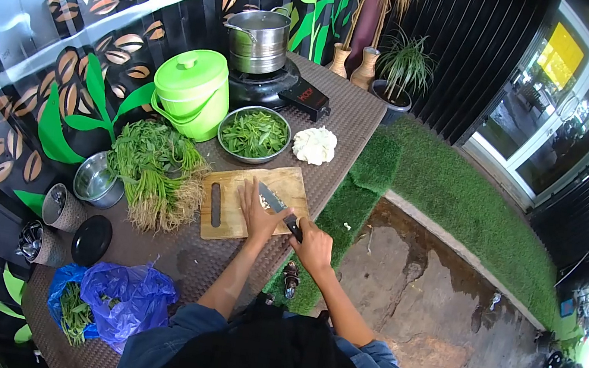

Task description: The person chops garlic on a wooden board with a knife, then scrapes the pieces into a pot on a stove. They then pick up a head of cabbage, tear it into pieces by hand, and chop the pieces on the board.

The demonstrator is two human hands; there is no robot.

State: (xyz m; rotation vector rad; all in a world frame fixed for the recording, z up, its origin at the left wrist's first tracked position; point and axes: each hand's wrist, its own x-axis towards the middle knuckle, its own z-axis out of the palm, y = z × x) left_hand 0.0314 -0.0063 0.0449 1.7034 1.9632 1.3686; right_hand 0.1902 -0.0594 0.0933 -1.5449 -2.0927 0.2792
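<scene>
A knife (272, 197) lies over the wooden cutting board (241, 180), its black handle wrapped by my right hand (315, 249). My left hand (257, 215) rests on the board beside the blade, fingers stretched out and thumb reaching toward the knife. Small pale chopped bits (263, 201) lie by the blade, partly hidden by the left hand; their kind is too small to tell. Left of the board sits a big bunch of leafy greens (155, 157) with roots on. Behind the board stands a metal bowl (221, 145) of picked green leaves (256, 134).
A white lumpy mound (314, 145) sits beyond the board. Farther back are a lidded green bucket (191, 87) and a steel pot (258, 42) on a black stove (259, 90). Plastic bags (128, 296), a glass bowl (99, 183) and a black lid (91, 240) stand at left.
</scene>
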